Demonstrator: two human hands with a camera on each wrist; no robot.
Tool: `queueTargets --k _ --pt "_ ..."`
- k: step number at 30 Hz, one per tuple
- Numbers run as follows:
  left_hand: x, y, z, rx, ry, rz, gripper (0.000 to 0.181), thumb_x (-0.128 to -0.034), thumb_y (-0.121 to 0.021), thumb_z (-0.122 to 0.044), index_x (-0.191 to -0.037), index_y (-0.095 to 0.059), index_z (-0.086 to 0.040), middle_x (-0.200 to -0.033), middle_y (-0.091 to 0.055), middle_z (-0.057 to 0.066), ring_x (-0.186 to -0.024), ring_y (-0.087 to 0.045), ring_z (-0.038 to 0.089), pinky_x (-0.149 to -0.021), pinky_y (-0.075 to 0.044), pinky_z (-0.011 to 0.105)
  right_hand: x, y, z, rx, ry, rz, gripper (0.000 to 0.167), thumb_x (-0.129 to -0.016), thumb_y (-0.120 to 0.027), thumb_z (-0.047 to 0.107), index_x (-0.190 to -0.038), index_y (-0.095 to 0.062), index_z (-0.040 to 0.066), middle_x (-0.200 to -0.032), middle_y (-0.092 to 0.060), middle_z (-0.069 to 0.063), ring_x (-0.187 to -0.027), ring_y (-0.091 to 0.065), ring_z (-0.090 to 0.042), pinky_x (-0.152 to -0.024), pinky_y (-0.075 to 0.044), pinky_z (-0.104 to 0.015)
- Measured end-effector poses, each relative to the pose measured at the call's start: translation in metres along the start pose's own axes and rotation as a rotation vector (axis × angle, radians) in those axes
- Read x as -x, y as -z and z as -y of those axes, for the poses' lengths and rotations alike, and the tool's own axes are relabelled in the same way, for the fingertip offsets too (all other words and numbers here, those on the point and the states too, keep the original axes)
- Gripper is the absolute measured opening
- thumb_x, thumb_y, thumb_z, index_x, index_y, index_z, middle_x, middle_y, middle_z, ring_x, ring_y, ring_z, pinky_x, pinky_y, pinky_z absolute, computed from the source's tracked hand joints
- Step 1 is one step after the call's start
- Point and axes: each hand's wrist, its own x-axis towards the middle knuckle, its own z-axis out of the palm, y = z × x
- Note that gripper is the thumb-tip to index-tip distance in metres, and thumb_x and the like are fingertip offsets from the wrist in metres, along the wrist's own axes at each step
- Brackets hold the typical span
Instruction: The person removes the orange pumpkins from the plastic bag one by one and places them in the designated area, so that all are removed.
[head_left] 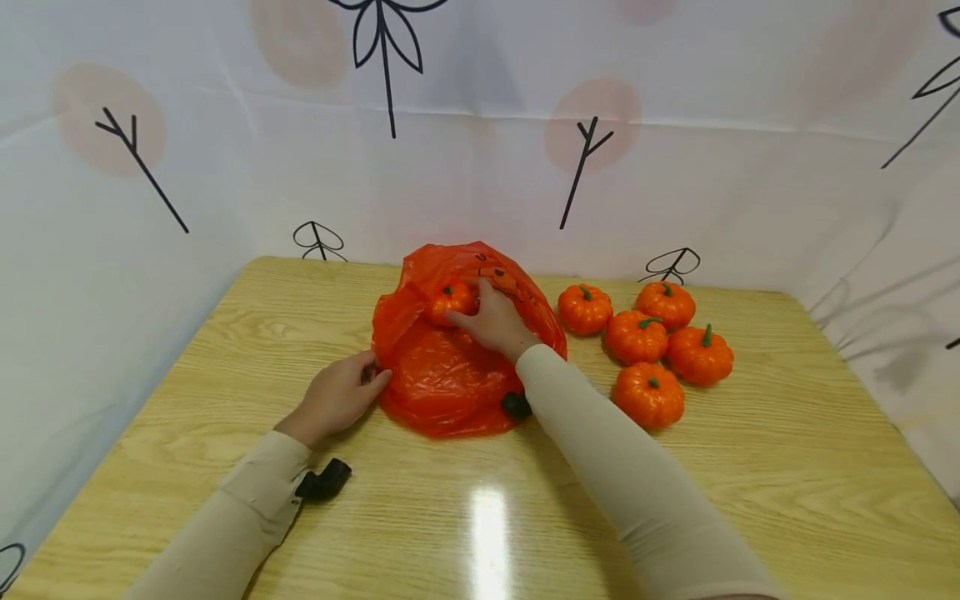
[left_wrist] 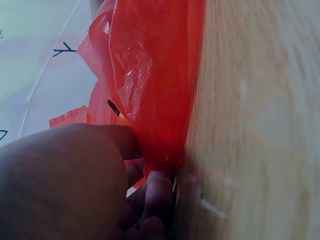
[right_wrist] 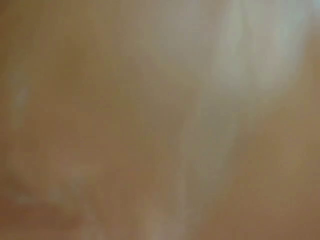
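A red plastic bag (head_left: pixel 442 375) lies spread with its mouth open at the back middle of the table. My left hand (head_left: pixel 337 396) pinches its left edge; in the left wrist view the fingers (left_wrist: pixel 160 192) grip the thin film (left_wrist: pixel 160 90) close to the tabletop. Inside the bag's mouth, my right hand (head_left: pixel 498 321) holds a small orange toy pumpkin (head_left: pixel 448 303) with a green stem, thumb along its front. Its other fingertips are partly hidden. The right wrist view is too blurred to make anything out.
Several more orange pumpkins (head_left: pixel 636 337) stand grouped on the wooden table (head_left: pixel 420 517), right of the bag. A patterned white cloth (head_left: pixel 480 183) hangs behind the table. Black wrist devices (head_left: pixel 324 481) sit at both sleeves.
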Motion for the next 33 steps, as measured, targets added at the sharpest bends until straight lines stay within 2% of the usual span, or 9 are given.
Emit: queueTargets --k 7,15,23,28,33 --pt "0.0 0.001 -0.001 -0.003 -0.002 0.0 0.02 -0.0999 -0.06 -0.03 -0.087 -0.057 -0.014 -0.069 -0.054 0.0 -0.059 -0.046 0.015 -0.057 -0.037 0.03 -0.001 -0.002 0.004 0.022 -0.033 -0.031 0.08 -0.09 -0.07 0.05 -0.15 -0.031 0.013 -0.144 -0.052 -0.011 -0.13 -0.053 -0.029 -0.112 -0.04 -0.05" --pt "0.001 0.002 -0.002 -0.003 0.001 -0.002 0.02 -0.0998 -0.06 -0.03 -0.086 -0.057 -0.015 -0.069 -0.054 -0.001 -0.06 -0.046 0.015 -0.058 -0.037 0.03 0.0 -0.003 0.005 -0.006 -0.025 -0.048 0.081 -0.089 -0.073 0.045 -0.149 -0.031 0.013 -0.143 -0.054 -0.01 -0.125 -0.056 -0.028 -0.11 -0.043 -0.049" --pt "0.0 0.0 -0.001 0.004 0.004 0.001 0.02 -0.0999 -0.06 -0.029 -0.088 -0.057 -0.014 -0.071 -0.054 0.0 -0.061 -0.047 0.015 -0.058 -0.038 0.03 0.007 -0.001 -0.003 0.001 0.069 -0.055 0.075 -0.089 -0.073 0.04 -0.15 -0.038 0.012 -0.14 -0.056 -0.007 -0.12 -0.057 -0.025 -0.106 -0.047 -0.045" --pt "-0.001 -0.001 -0.002 0.007 0.001 0.002 0.019 -0.0996 -0.061 -0.029 -0.087 -0.057 -0.014 -0.071 -0.054 0.0 -0.061 -0.047 0.015 -0.059 -0.038 0.03 0.021 0.005 -0.006 -0.017 0.105 -0.077 0.073 -0.089 -0.074 0.04 -0.148 -0.04 0.013 -0.142 -0.054 -0.005 -0.123 -0.056 -0.023 -0.107 -0.047 -0.045" --pt "0.0 0.0 -0.002 0.005 0.005 -0.005 0.019 -0.0989 -0.062 -0.029 -0.087 -0.058 -0.014 -0.072 -0.054 0.0 -0.062 -0.047 0.016 -0.059 -0.038 0.03 0.039 0.011 -0.006 -0.016 0.182 -0.11 0.073 -0.089 -0.074 0.041 -0.148 -0.041 0.013 -0.145 -0.052 -0.004 -0.127 -0.054 -0.024 -0.108 -0.045 -0.046"
